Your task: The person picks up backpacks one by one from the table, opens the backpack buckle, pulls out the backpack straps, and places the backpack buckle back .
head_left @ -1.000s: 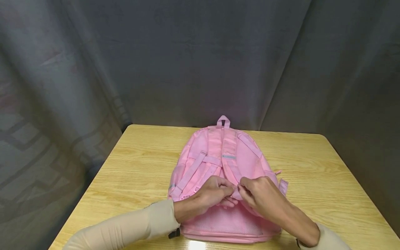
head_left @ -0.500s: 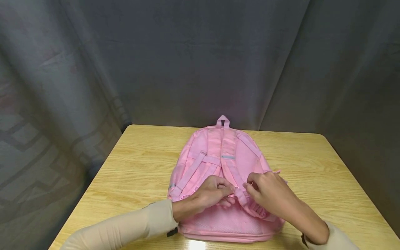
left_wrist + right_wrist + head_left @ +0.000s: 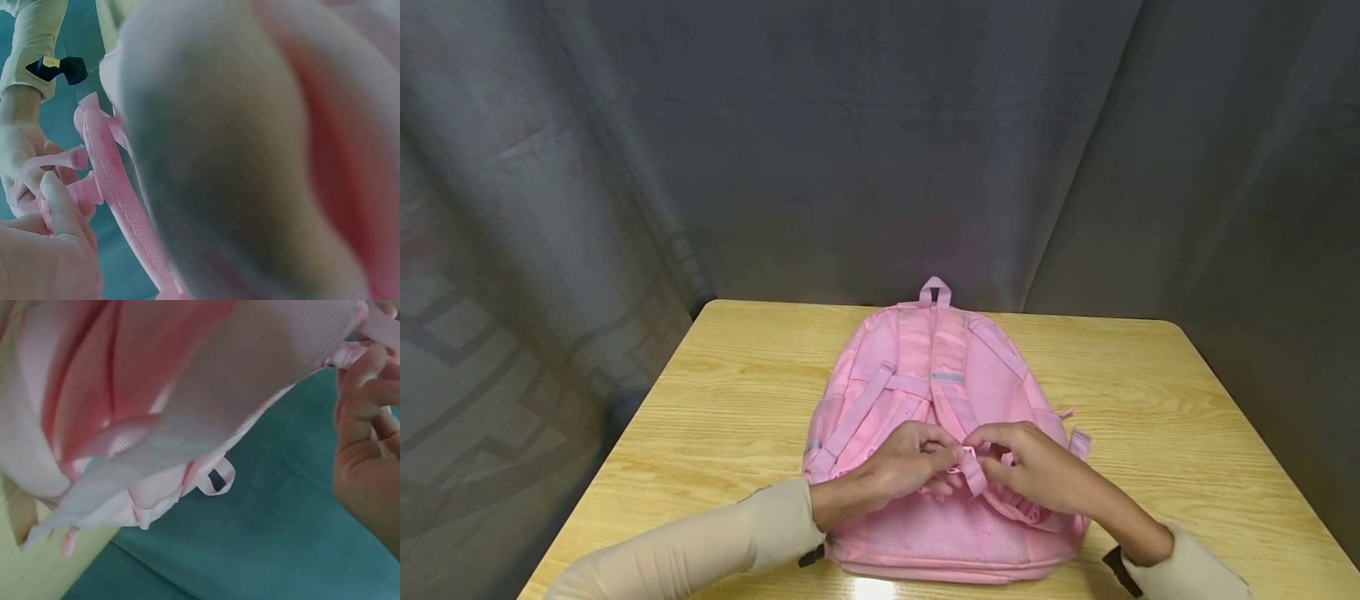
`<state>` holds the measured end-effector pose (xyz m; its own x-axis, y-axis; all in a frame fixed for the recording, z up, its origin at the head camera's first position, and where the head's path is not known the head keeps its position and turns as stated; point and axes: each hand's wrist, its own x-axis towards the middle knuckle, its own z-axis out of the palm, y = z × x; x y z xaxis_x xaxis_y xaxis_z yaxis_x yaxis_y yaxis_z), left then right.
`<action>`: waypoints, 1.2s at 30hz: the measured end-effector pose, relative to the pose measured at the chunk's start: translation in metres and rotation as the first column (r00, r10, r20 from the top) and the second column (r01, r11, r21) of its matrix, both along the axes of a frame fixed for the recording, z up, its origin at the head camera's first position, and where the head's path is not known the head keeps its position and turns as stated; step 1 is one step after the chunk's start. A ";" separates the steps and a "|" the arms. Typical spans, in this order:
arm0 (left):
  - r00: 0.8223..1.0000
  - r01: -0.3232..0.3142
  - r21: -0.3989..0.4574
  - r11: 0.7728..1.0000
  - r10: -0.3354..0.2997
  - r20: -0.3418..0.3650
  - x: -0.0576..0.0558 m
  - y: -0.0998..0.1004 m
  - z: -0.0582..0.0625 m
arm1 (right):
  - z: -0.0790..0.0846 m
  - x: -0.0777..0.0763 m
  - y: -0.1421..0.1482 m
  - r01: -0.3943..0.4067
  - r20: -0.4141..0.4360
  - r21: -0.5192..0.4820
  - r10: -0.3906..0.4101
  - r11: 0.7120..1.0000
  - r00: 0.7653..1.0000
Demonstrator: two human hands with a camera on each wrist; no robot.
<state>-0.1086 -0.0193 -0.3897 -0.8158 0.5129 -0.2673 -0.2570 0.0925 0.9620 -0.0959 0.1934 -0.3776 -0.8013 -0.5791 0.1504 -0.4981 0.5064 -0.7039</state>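
A pink backpack (image 3: 940,533) lies on the table with its shoulder straps facing up. My left hand (image 3: 910,458) pinches a small pink plastic strap adjuster (image 3: 968,452) between thumb and fingers, low on the right shoulder strap. From the adjuster hangs a loose end of webbing strap (image 3: 974,477). Just to its right, my right hand (image 3: 1030,462) has its thumb and index finger curled at this webbing. In the left wrist view the webbing (image 3: 37,161) bends in a loop between both hands. Fingers hide part of the adjuster.
The wooden table (image 3: 745,367) extends on both sides of the backpack. Its top carry loop (image 3: 936,292) points to the back edge. Another webbing tail (image 3: 1080,444) sticks out at the right. Grey curtains (image 3: 880,150) hang behind.
My right hand drew away to the right from the webbing, then came back left to the adjuster. The webbing end now hangs down in front of it. My left hand stays in place.
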 end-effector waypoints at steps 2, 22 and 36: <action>1.000 0.007 0.009 1.000 -0.007 -0.001 0.000 0.000 0.000 | -0.003 -0.001 0.002 -0.028 0.046 -0.033 0.030 0.999 0.999; 0.999 0.047 0.032 0.998 -0.047 0.005 -0.003 -0.004 -0.002 | -0.005 -0.009 0.010 -0.042 0.263 -0.143 0.079 0.989 0.962; 0.998 0.059 0.036 0.998 -0.059 0.000 -0.002 -0.005 -0.001 | -0.005 -0.009 0.013 -0.039 0.231 -0.148 0.073 0.988 0.970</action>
<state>-0.1103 -0.0248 -0.3912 -0.7837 0.5693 -0.2484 -0.2531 0.0725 0.9647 -0.1051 0.2068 -0.3828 -0.7909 -0.6103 0.0454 -0.3346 0.3691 -0.8671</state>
